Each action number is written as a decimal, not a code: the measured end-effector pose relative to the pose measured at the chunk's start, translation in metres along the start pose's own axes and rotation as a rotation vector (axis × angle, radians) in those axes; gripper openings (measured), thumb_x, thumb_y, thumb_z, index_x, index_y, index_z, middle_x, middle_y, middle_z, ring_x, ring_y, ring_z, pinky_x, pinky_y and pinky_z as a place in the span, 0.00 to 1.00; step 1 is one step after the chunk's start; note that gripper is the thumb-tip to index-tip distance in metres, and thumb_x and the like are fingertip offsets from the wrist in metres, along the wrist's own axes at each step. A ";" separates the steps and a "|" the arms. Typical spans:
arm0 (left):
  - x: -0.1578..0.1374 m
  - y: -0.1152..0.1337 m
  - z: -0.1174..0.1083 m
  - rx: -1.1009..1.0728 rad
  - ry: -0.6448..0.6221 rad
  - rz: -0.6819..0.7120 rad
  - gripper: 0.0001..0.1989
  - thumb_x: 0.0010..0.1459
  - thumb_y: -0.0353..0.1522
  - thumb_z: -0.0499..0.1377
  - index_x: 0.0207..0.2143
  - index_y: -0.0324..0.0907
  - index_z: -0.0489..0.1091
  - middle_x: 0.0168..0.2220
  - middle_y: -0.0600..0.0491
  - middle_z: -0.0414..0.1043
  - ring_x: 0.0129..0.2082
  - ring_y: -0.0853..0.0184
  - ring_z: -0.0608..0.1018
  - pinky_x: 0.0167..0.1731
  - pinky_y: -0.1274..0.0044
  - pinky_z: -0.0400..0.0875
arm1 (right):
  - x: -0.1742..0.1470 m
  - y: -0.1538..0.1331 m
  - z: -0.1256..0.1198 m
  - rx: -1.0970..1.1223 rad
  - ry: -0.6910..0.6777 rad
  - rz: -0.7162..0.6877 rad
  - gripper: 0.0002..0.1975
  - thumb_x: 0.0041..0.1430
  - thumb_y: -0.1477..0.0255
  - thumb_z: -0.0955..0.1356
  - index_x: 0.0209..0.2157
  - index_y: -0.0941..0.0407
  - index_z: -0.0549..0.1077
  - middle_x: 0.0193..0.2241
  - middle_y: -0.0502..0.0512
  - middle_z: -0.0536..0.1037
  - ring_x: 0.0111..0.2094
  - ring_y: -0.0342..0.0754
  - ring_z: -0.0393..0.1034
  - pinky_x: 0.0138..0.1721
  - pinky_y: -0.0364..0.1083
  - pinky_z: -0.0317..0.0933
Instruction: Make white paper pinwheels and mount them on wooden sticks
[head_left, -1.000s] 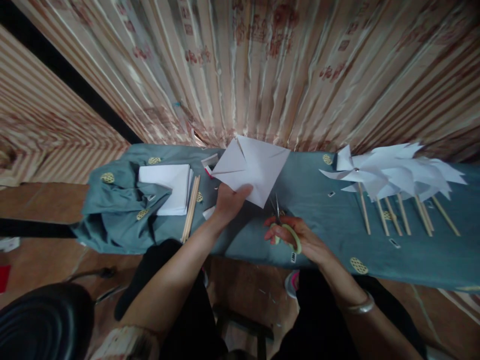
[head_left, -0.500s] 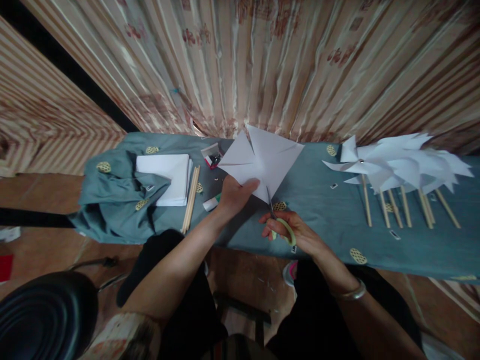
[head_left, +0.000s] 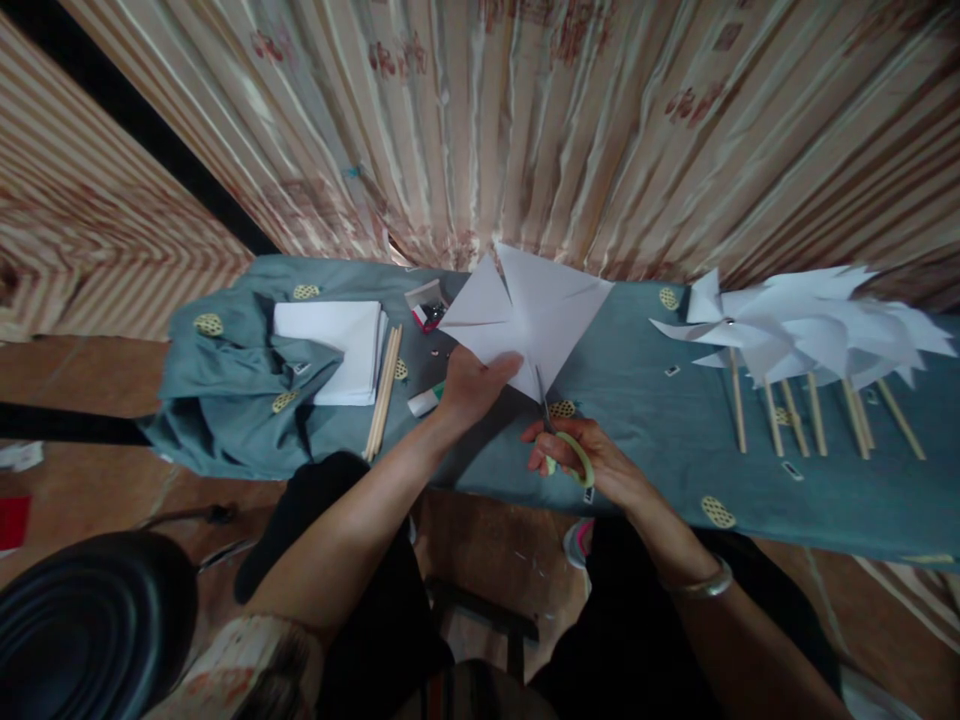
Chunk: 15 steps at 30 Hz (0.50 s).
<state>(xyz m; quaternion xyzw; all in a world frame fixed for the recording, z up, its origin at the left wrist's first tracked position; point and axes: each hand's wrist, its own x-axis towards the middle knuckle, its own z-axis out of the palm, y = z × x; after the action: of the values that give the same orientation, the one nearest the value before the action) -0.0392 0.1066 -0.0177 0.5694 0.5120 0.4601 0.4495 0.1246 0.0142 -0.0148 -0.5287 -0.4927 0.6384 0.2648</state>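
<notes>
In the center of the frame, the left hand pinches the sheet, thumb on top, probably to steady it against the blades. The right hand, below center, grips the scissors by the handles, blades at the sheet's lower corner, apparently aligned toward its middle. The open box, left of the sheet, contains small dark pieces, too small to identify.

From my remote station I log these worn items: left sleeve, cream with rust and dark patterning; right-wrist bangle, silver; trousers, black; right shoe, pale and pink.
</notes>
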 end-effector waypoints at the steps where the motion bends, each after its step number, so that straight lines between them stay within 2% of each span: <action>1: 0.000 -0.001 0.000 -0.010 0.002 0.012 0.05 0.46 0.28 0.64 0.27 0.42 0.70 0.25 0.55 0.75 0.28 0.66 0.75 0.33 0.74 0.72 | 0.000 0.000 0.000 -0.006 0.005 -0.004 0.28 0.49 0.44 0.70 0.33 0.57 0.75 0.24 0.54 0.78 0.25 0.45 0.69 0.26 0.45 0.63; 11: 0.002 -0.012 0.000 -0.042 -0.007 0.055 0.07 0.47 0.31 0.64 0.30 0.40 0.72 0.28 0.53 0.77 0.30 0.65 0.76 0.35 0.73 0.73 | 0.000 0.000 0.002 0.015 0.040 -0.003 0.29 0.46 0.44 0.71 0.32 0.57 0.75 0.22 0.53 0.77 0.22 0.45 0.69 0.23 0.44 0.62; 15: 0.002 -0.012 0.000 -0.032 -0.012 0.047 0.05 0.47 0.31 0.64 0.28 0.40 0.71 0.27 0.53 0.76 0.29 0.65 0.76 0.36 0.72 0.73 | 0.000 0.000 0.003 0.017 0.047 0.001 0.30 0.44 0.42 0.71 0.31 0.57 0.75 0.21 0.52 0.76 0.22 0.44 0.69 0.23 0.43 0.62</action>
<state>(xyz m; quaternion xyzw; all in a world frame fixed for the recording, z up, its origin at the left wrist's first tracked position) -0.0411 0.1098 -0.0295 0.5770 0.4883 0.4750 0.4506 0.1217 0.0129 -0.0151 -0.5416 -0.4806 0.6300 0.2807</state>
